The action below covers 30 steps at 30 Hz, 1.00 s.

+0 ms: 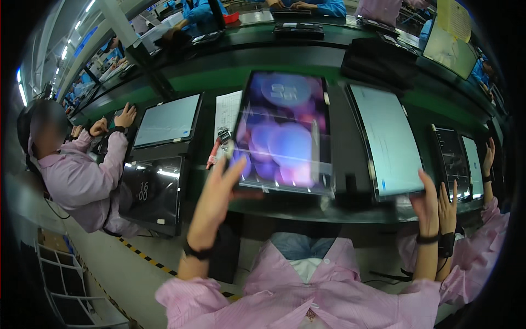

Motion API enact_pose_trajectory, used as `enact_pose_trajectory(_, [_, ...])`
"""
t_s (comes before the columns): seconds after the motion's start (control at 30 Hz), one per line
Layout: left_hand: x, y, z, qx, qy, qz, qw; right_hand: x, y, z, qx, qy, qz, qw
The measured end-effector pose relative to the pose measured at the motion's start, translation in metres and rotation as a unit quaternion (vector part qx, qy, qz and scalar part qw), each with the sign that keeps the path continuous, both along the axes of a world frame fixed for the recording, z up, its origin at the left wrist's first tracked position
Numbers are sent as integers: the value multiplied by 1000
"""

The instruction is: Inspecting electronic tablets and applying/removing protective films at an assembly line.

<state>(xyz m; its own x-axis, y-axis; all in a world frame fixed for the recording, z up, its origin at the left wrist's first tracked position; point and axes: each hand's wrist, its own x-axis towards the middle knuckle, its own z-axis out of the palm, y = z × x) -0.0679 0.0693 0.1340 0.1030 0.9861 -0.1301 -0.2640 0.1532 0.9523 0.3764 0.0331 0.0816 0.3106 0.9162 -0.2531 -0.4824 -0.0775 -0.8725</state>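
Note:
My left hand grips the lower left corner of a large tablet, thumb at the front edge and fingers partly hidden beneath. Its lit screen shows purple and pink bubbles; the near end looks tilted up and slightly blurred. On the right, my right hand is closed on the lower right corner of a second tablet with a pale, nearly blank screen. Both tablets have small light tabs on their edges. Just left of the first tablet lie a red pen-like item and a printed sheet.
On the left are a pale-screened tablet and a dark-screened one, beside a seated co-worker in pink. Another co-worker's hand is close to my right wrist, near more tablets. A black shape stands at the back.

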Motion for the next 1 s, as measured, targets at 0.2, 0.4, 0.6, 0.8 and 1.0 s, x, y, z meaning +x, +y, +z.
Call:
enact_pose_trajectory(0.2, [-71,142,27,109,-189,20,976,-79,178,27,147,135,227,953])
enact_pose_trajectory(0.4, [-100,283,-8,123,-314,159,928,-168,341,10,108,218,178,953])
enact_pose_trajectory(0.6, [-85,264,10,122,-123,112,978,-190,406,-37,68,130,177,973])
enact_pose_trajectory(0.8, [-65,111,85,346,167,-11,923,-217,409,5,23,-607,-53,792])
enact_pose_trajectory(1.0, [-40,-23,31,389,72,104,913,-300,270,40,468,-441,233,730])
